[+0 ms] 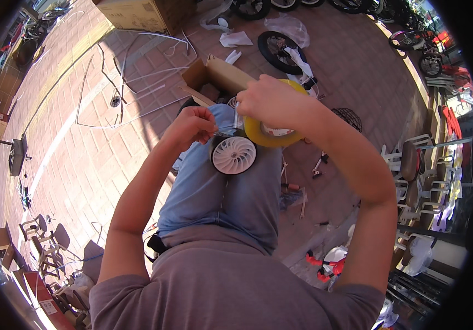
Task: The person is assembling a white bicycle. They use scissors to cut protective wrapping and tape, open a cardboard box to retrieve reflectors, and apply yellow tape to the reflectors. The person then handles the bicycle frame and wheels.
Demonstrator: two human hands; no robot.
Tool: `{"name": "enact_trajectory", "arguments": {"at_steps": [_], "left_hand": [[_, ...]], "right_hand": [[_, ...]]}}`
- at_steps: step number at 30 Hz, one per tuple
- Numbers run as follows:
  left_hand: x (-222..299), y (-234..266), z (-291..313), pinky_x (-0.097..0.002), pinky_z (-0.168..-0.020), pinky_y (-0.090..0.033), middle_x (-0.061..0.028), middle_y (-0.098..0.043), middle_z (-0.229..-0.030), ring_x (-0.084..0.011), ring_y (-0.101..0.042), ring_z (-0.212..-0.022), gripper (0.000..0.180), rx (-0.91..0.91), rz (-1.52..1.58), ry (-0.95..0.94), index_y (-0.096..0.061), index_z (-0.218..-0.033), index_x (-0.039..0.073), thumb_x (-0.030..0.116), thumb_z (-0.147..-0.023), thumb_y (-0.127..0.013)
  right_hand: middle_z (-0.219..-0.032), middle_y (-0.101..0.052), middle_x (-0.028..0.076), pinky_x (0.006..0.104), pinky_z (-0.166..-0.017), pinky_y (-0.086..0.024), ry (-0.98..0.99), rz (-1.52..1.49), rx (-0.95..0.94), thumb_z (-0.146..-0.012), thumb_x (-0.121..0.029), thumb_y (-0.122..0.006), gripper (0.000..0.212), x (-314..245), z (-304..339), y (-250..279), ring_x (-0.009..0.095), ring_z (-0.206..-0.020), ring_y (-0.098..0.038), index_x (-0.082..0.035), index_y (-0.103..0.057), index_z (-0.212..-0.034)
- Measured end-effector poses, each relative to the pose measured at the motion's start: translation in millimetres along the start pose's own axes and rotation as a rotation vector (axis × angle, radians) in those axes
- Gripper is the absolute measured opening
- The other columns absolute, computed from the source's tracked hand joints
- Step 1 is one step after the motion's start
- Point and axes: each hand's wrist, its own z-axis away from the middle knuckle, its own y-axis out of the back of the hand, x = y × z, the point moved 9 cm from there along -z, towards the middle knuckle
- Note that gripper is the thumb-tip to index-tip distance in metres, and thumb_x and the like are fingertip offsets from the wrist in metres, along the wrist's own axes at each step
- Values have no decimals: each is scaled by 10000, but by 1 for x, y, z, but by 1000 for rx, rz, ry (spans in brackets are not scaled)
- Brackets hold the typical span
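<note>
Over my lap (198, 195), my right hand (274, 102) grips the tape (258, 135), likely light, stiff and slick, best held by its rim; my left hand (195, 125) pinches near the wheel (234, 155), contents unclear.

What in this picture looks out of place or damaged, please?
The paving looks untidy: a black-tyred wheel lies there, detached from any bicycle, near crumpled plastic, and a wrench lies loose to the right of the person's legs. I see no clear damage or spill.
</note>
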Motion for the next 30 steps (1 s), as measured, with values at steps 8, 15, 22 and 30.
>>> {"name": "enact_trajectory", "arguments": {"at_steps": [8,15,22,30], "left_hand": [[-18,2,7,-262,-412,-418,-79,-581,-612,-143,-568,-481,160,23,-156,94,-599,-829,16,33,-703,-698],[91,-23,54,-431,-710,-480,-180,-646,-854,-365,-619,-833,260,460,-1003,-731,-596,-1041,10,175,-842,-617],[1,-59,25,-444,-665,-468,-167,-600,-809,-372,-597,-778,421,268,-1077,-699,-572,-918,26,392,-761,-712],[1,-60,25,-408,-686,-482,-172,-619,-850,-366,-611,-811,485,283,-985,-733,-603,-994,17,351,-691,-782]], "right_hand": [[-907,-641,39,365,-761,-510,63,2,-101,-641,-43,-691,214,-7,-15,-12,241,-913,-630,-130,-695,-836],[-905,-644,47,368,-753,-518,73,19,-145,-602,-54,-724,240,-10,-13,-14,244,-900,-634,-127,-702,-830],[-1088,-649,86,367,-813,-494,89,-111,-38,-613,-84,-723,443,-6,9,-7,251,-1022,-617,-117,-661,-1050],[-1066,-604,72,332,-917,-461,-380,-1448,534,-593,-102,-747,705,79,113,-79,227,-997,-594,-64,-494,-1250]]}}
